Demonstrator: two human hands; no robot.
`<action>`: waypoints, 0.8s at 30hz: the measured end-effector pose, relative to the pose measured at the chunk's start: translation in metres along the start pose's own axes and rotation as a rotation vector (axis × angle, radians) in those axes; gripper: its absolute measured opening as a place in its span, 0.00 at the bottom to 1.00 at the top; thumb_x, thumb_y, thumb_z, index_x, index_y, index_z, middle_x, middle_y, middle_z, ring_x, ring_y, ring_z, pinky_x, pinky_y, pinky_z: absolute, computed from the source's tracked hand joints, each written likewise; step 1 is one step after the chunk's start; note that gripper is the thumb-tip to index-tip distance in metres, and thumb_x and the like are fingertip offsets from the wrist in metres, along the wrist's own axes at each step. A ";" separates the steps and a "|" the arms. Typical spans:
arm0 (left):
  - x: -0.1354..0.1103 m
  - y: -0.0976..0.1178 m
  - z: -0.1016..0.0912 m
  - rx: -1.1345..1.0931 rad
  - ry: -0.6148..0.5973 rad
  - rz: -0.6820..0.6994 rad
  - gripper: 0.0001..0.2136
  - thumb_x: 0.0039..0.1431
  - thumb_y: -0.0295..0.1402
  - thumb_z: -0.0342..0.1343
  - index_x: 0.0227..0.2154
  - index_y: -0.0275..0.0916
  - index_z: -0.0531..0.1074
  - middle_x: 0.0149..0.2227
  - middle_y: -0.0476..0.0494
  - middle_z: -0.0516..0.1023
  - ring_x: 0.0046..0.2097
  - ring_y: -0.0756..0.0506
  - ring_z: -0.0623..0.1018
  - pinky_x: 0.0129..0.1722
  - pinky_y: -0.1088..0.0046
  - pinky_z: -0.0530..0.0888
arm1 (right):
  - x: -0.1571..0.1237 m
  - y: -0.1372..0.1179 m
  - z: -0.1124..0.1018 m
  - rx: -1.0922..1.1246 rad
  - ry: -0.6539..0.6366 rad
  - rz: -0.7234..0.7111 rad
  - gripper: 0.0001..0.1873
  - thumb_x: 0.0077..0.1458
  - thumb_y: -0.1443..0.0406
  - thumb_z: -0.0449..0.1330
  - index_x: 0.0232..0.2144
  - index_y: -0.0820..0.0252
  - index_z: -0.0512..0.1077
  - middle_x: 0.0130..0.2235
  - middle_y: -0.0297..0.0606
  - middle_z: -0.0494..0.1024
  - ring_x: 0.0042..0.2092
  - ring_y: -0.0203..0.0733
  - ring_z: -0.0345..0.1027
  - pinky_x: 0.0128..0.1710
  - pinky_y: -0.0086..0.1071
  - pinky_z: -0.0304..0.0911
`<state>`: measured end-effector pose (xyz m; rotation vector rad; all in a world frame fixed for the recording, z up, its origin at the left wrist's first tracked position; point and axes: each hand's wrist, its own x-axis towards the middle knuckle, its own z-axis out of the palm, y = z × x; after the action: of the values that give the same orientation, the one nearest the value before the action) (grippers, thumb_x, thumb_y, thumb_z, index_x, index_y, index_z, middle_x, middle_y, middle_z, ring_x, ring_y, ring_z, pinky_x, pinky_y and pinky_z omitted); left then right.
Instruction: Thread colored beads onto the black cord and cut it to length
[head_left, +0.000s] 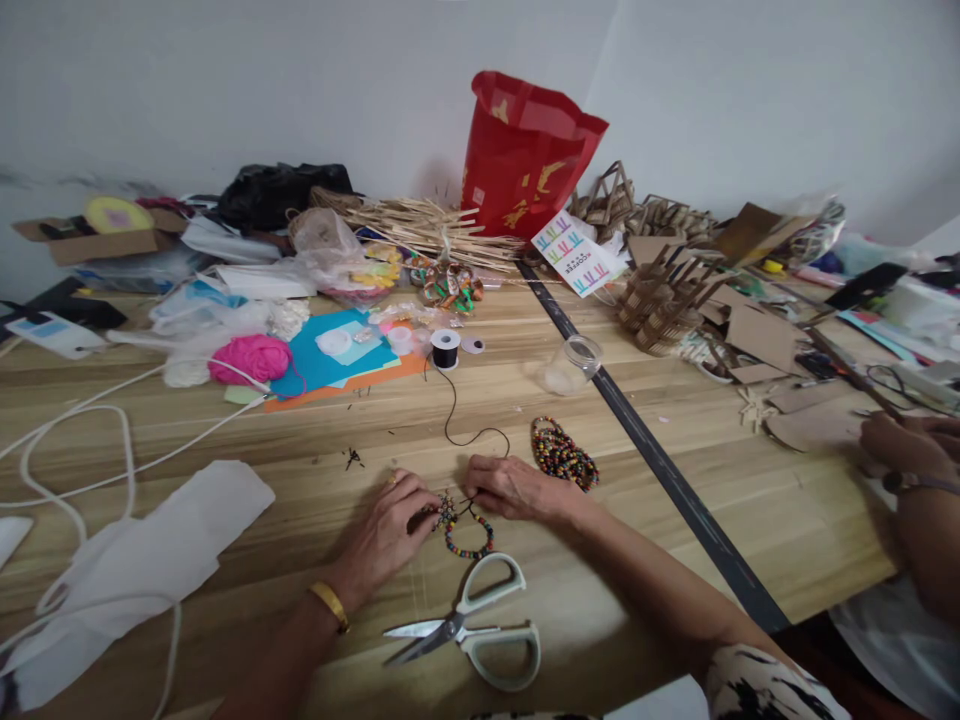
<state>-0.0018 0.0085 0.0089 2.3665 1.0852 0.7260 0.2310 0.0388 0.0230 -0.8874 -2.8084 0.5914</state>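
My left hand and my right hand rest on the wooden table, close together. Between them lies a small loop of coloured beads on black cord. Both hands pinch the beaded piece at its top, fingers curled. The black cord runs from my right hand up to a spool of black thread. A pile of strung coloured beads lies just right of my right hand. Pale green-handled scissors lie open below the hands.
A pink yarn ball, blue paper, a clear plastic cup and a red bag sit further back. White cable and white cloth lie left. Another person's hands work among cardboard pieces at the right.
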 end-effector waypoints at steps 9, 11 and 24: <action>-0.001 0.022 0.003 -0.062 -0.079 0.132 0.02 0.55 0.26 0.58 0.31 0.39 0.74 0.41 0.42 0.69 0.48 0.42 0.67 0.46 0.63 0.70 | 0.000 0.004 0.002 0.049 0.001 -0.010 0.05 0.60 0.70 0.52 0.37 0.61 0.67 0.38 0.38 0.68 0.37 0.36 0.65 0.35 0.25 0.58; -0.002 0.029 0.004 -0.041 -0.163 0.172 0.01 0.56 0.29 0.58 0.30 0.39 0.74 0.42 0.42 0.69 0.50 0.41 0.66 0.48 0.63 0.69 | 0.000 0.005 0.003 0.051 0.007 -0.011 0.05 0.60 0.70 0.52 0.37 0.61 0.67 0.38 0.38 0.68 0.37 0.36 0.64 0.35 0.26 0.58; -0.004 0.023 -0.009 0.004 -0.288 0.167 0.06 0.54 0.23 0.58 0.25 0.38 0.72 0.36 0.45 0.70 0.45 0.44 0.67 0.43 0.68 0.67 | 0.000 0.004 0.002 0.007 -0.010 -0.021 0.06 0.61 0.70 0.50 0.37 0.62 0.67 0.38 0.39 0.67 0.35 0.35 0.63 0.34 0.26 0.58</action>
<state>0.0035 -0.0070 0.0282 2.4904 0.7762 0.4180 0.2331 0.0412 0.0197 -0.8555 -2.8190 0.6045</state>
